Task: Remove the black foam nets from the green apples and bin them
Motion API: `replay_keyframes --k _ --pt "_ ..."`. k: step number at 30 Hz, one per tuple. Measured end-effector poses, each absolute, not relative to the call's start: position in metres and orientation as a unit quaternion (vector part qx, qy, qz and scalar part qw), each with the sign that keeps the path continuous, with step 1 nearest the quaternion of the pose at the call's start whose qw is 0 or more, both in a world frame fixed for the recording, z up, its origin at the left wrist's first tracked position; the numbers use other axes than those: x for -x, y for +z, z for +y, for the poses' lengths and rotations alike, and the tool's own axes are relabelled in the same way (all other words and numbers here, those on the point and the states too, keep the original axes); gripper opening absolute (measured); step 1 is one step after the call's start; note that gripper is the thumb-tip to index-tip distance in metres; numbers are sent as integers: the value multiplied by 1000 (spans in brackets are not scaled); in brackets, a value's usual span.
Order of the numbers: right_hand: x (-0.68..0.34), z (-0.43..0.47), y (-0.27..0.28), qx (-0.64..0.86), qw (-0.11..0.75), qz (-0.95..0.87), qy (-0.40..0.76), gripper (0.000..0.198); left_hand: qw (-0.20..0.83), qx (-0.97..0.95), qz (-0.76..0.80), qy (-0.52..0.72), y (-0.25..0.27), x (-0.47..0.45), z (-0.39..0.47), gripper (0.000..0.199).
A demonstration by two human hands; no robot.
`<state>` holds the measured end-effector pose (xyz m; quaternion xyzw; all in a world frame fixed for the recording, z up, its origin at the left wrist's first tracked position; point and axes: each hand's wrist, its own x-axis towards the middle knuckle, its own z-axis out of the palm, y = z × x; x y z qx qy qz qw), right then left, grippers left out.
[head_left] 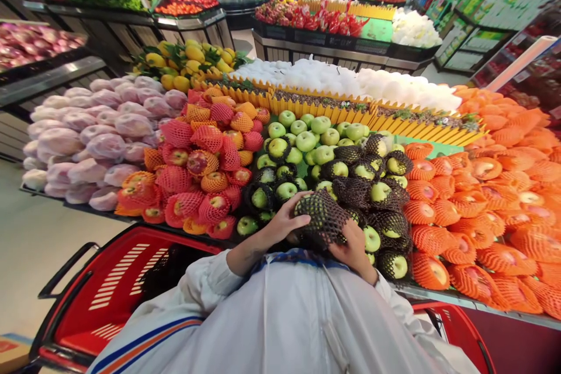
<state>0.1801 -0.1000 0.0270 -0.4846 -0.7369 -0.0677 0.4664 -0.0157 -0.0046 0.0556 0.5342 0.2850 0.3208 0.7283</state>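
Observation:
A green apple in a black foam net (pixel 322 216) is held between my two hands, close in front of my body. My left hand (pixel 287 222) grips its left side, thumb lying toward the apple. On the right, my right hand (pixel 353 245) holds the lower end of the net, its fingers partly hidden by the mesh. Just beyond lie loose green apples (pixel 305 141), some bare and some in black nets (pixel 392 223).
Red apples in pink and orange nets (pixel 214 158) lie left, beside wrapped pale fruit (pixel 105 146). Orange-netted fruit (pixel 468 204) fills the right. A yellow picket divider (pixel 319 108) runs behind the green apples. Red shopping baskets (pixel 109 280) stand at lower left and right.

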Motion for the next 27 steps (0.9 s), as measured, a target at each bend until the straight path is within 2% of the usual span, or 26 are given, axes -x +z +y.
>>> replay_keyframes --k 3,5,7,9,10,12,16,20,25,27 --pt "-182 -106 31 469 538 -696 -79 41 717 -517 315 347 55 18 -1 75" --pt "-181 -105 33 469 563 -679 -45 65 718 -524 307 341 57 18 -1 77" --pt "-177 -101 33 473 543 -693 33 93 724 -534 284 332 59 17 -3 80" --pt "-173 -95 32 463 514 -714 110 107 727 -543 271 322 61 14 -6 86" --pt "-171 -93 31 458 511 -715 131 107 725 -548 272 316 62 13 -7 90" --pt "-168 -91 28 462 525 -702 135 94 710 -573 285 294 65 13 -9 94" --pt "-171 -95 24 481 527 -692 109 68 625 -681 285 253 68 15 -5 81" --pt "-176 -99 23 464 535 -698 107 68 519 -757 259 300 67 16 -2 84" --pt "-173 -94 23 452 534 -700 144 68 606 -721 236 241 69 10 -3 86" --pt "-172 -92 23 476 520 -695 143 80 605 -714 252 247 72 6 3 96"
